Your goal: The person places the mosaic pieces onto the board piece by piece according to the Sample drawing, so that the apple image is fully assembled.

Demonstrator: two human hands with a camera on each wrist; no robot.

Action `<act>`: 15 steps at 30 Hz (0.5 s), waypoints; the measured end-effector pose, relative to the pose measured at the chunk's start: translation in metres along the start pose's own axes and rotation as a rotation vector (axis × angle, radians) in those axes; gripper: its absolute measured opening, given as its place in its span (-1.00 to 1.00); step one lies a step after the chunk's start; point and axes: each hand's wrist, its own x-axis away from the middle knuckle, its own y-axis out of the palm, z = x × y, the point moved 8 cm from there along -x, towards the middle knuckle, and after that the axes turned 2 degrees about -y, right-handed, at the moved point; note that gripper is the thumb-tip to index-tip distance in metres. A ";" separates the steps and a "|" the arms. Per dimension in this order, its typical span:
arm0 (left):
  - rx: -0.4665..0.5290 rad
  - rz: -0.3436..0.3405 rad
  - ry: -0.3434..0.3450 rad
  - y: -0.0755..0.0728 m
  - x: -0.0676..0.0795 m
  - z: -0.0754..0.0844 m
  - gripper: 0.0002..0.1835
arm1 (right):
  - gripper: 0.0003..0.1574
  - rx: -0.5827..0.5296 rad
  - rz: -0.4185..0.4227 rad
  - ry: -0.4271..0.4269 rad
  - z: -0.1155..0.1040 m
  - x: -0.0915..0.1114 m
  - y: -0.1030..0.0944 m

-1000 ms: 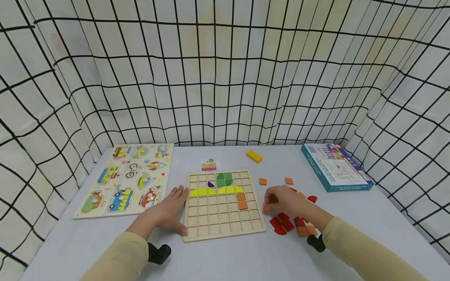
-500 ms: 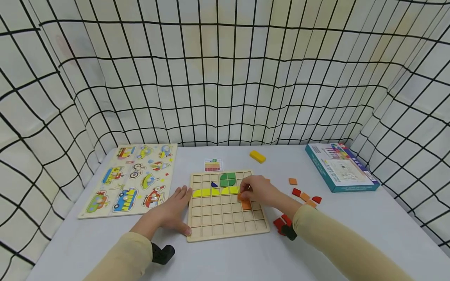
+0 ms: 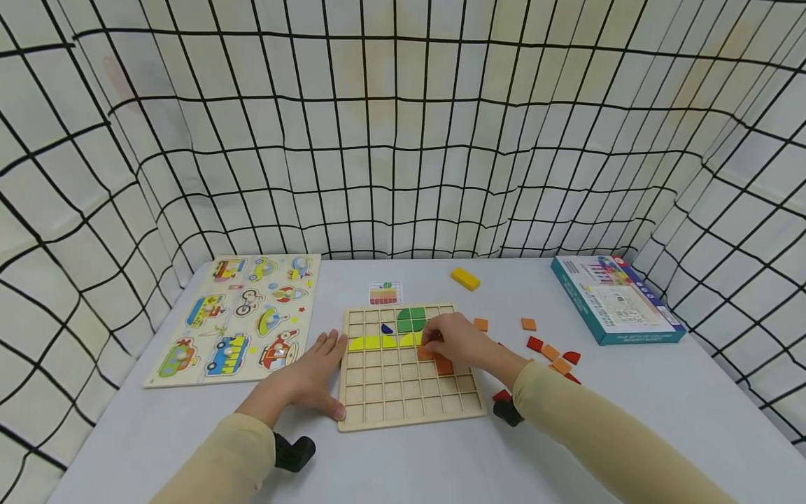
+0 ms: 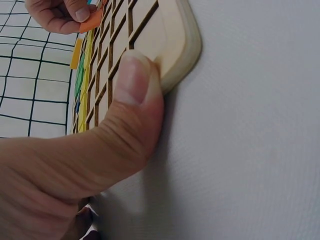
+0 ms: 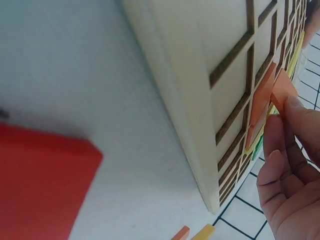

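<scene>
A pale counter [image 3: 403, 462] carries everything, and a wooden grid board [image 3: 409, 409] lies near its middle. Left of the board rests a vehicle puzzle [image 3: 236, 318], its long side running away from the person. Well to the right of the board, near the counter's far right corner, lies a teal box [image 3: 613, 299].

The left hand [image 3: 308, 378] lies flat against the board's left edge, fingers straight and a little spread on the counter, while the thumb [image 4: 135, 95] presses the board's near left corner. The right hand [image 3: 456, 341] hovers over the board's upper right part, its fingers [image 5: 287, 145] curled and pinching an orange tile [image 5: 282, 90], held tilted just above the grid cells beside another orange tile [image 3: 443, 365] already seated in the board.

Across the board's upper rows runs a line of yellow pieces [image 3: 371, 343], with green pieces [image 3: 411, 318] above them and a small blue piece [image 3: 386, 329] to their left. Right of the board lie loose red and orange tiles [image 3: 554, 351], scattered. Behind the board sits a small pattern card [image 3: 384, 292], and a yellow block [image 3: 464, 278] lies behind the board's far right corner.
</scene>
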 end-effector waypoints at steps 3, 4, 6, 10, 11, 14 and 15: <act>-0.001 -0.002 0.002 0.000 0.000 0.001 0.38 | -0.95 0.021 0.003 -0.009 0.000 0.000 0.000; -0.001 -0.002 0.003 -0.001 0.000 0.001 0.37 | -0.95 0.030 0.003 -0.009 0.000 0.000 0.000; -0.001 -0.003 0.004 0.000 0.000 0.001 0.37 | -0.94 0.049 -0.002 -0.015 0.000 0.000 0.002; -0.005 -0.004 0.004 -0.001 0.000 0.002 0.37 | -0.90 0.065 -0.019 -0.011 0.000 0.000 0.005; -0.005 -0.005 0.003 -0.001 0.001 0.002 0.37 | -0.89 0.068 -0.021 -0.013 0.000 0.000 0.005; -0.004 -0.005 0.004 -0.001 0.001 0.002 0.37 | -0.88 0.079 -0.022 -0.016 -0.002 0.001 0.005; -0.002 -0.005 0.004 -0.002 0.002 0.003 0.37 | -0.88 0.089 -0.019 -0.018 -0.002 0.001 0.005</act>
